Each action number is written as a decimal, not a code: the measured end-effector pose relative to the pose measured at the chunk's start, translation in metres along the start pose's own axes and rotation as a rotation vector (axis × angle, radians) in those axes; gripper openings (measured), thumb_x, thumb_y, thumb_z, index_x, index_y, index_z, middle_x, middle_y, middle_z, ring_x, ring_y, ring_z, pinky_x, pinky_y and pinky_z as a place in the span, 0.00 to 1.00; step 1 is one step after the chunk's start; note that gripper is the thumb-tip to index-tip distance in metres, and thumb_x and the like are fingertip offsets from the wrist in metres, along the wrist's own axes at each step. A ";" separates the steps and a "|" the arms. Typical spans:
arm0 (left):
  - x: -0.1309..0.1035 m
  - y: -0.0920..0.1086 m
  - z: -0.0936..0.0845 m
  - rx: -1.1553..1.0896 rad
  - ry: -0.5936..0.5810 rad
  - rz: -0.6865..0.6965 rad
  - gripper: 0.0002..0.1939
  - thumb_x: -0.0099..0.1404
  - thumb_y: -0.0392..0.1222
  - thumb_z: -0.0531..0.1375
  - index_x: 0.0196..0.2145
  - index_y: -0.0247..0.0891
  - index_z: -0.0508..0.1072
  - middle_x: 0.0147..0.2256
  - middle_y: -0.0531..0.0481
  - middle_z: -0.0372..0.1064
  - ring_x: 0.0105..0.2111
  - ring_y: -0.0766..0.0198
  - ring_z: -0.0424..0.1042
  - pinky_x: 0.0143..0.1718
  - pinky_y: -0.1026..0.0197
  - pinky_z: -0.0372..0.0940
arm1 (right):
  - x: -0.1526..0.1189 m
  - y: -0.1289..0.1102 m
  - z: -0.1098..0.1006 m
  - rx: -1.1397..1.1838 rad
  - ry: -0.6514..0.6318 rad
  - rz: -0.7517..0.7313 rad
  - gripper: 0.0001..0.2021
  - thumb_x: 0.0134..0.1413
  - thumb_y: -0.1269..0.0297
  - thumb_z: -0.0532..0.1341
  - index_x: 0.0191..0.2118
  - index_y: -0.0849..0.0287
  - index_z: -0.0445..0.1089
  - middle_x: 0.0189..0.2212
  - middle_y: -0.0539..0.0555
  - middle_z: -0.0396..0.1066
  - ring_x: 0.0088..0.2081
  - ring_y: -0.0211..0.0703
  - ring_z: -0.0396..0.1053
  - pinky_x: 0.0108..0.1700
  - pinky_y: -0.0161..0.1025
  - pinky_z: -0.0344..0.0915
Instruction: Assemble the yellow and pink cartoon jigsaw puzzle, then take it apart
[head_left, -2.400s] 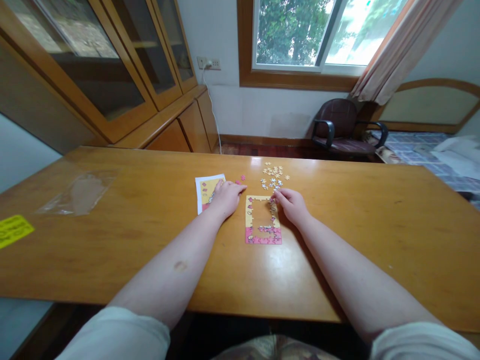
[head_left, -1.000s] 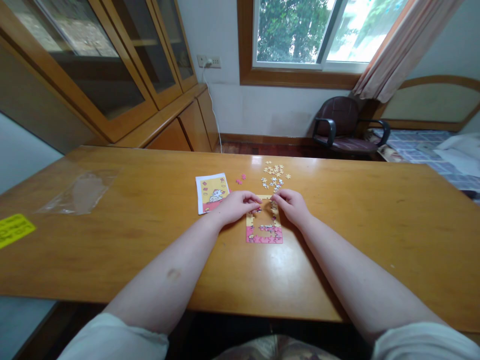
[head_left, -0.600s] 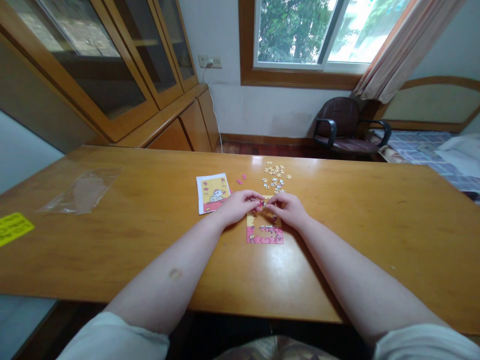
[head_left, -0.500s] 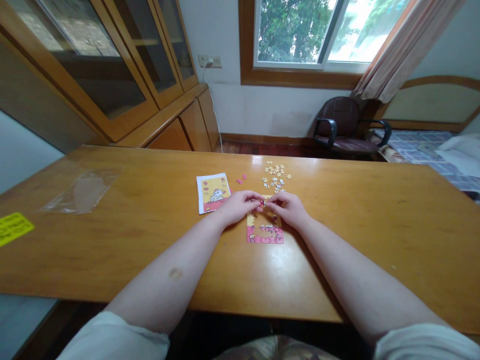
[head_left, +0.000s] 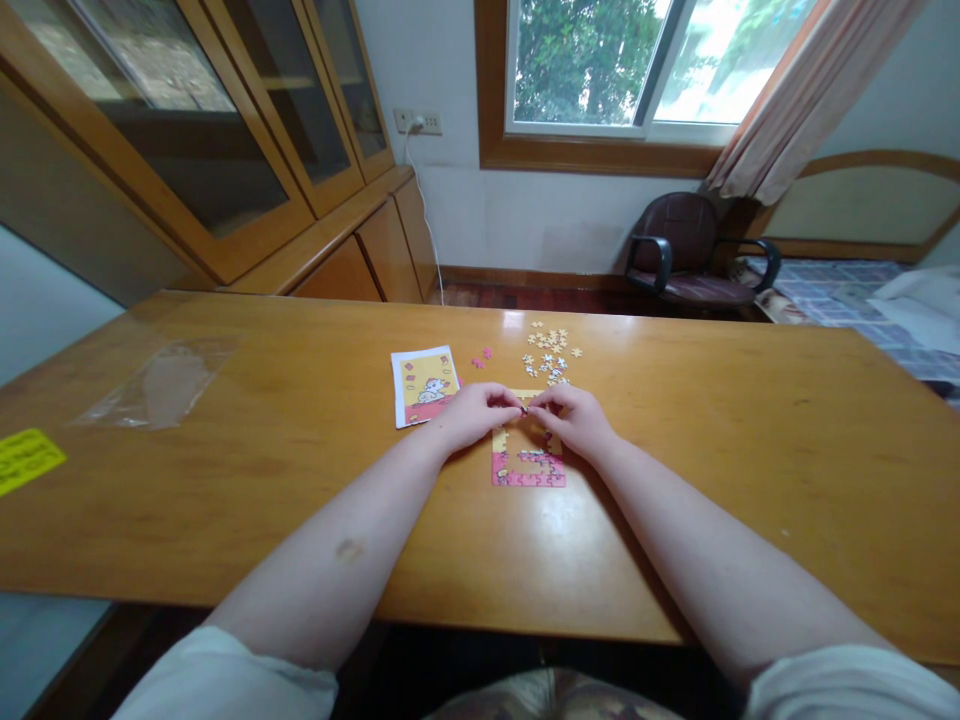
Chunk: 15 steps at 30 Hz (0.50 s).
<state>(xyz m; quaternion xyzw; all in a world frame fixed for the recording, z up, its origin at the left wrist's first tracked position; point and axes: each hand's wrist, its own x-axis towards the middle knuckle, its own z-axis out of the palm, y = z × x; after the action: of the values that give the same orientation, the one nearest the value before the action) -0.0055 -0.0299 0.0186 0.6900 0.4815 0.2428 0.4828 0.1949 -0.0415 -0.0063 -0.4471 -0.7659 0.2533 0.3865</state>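
My left hand [head_left: 478, 413] and my right hand [head_left: 576, 417] meet over the upper part of a partly assembled jigsaw puzzle [head_left: 529, 480]. Between the fingertips of both is a small dark-looking puzzle piece [head_left: 524, 410], mostly covered, so its print is unclear. The puzzle shows a pink lower border, yellow sides and top, and bare table in its middle. Left of it, partly behind my left hand, lies a reference picture [head_left: 424, 385] of a white cartoon animal on yellow and pink.
Loose yellow and white puzzle pieces [head_left: 553, 343] lie scattered beyond my right hand. A few pink pieces [head_left: 481, 358] sit beyond my left hand. A clear plastic bag [head_left: 161, 383] and a yellow label [head_left: 28, 460] are at the table's left. An armchair [head_left: 679, 245] stands behind the table.
Both hands stay over the puzzle's upper part. Their fingertips have drawn slightly closer around the small piece, which shows less red than before. The loose pieces have not moved.
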 end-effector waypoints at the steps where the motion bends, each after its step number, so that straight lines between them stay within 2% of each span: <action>1: 0.000 0.000 0.000 0.011 0.009 -0.001 0.10 0.56 0.45 0.62 0.33 0.37 0.76 0.33 0.49 0.75 0.35 0.61 0.73 0.39 0.59 0.65 | 0.000 -0.001 0.000 -0.020 0.008 -0.025 0.06 0.53 0.61 0.61 0.30 0.55 0.74 0.25 0.51 0.71 0.27 0.39 0.65 0.33 0.38 0.62; 9: 0.000 0.003 0.004 -0.096 0.046 -0.117 0.09 0.53 0.42 0.63 0.32 0.35 0.75 0.30 0.49 0.75 0.33 0.62 0.72 0.38 0.60 0.65 | -0.003 -0.008 0.001 -0.177 0.040 -0.164 0.06 0.51 0.60 0.64 0.34 0.55 0.73 0.29 0.54 0.73 0.33 0.42 0.68 0.38 0.40 0.64; 15: 0.000 0.001 0.005 -0.201 0.027 -0.125 0.09 0.52 0.42 0.64 0.31 0.35 0.74 0.30 0.49 0.74 0.32 0.63 0.72 0.37 0.61 0.64 | -0.005 -0.011 0.005 -0.225 0.119 -0.191 0.06 0.53 0.60 0.63 0.35 0.56 0.73 0.31 0.54 0.74 0.34 0.42 0.70 0.38 0.39 0.66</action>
<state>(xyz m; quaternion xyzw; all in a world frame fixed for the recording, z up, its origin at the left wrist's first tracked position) -0.0006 -0.0319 0.0177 0.6035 0.5032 0.2686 0.5572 0.1864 -0.0513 -0.0030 -0.4269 -0.8042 0.1012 0.4011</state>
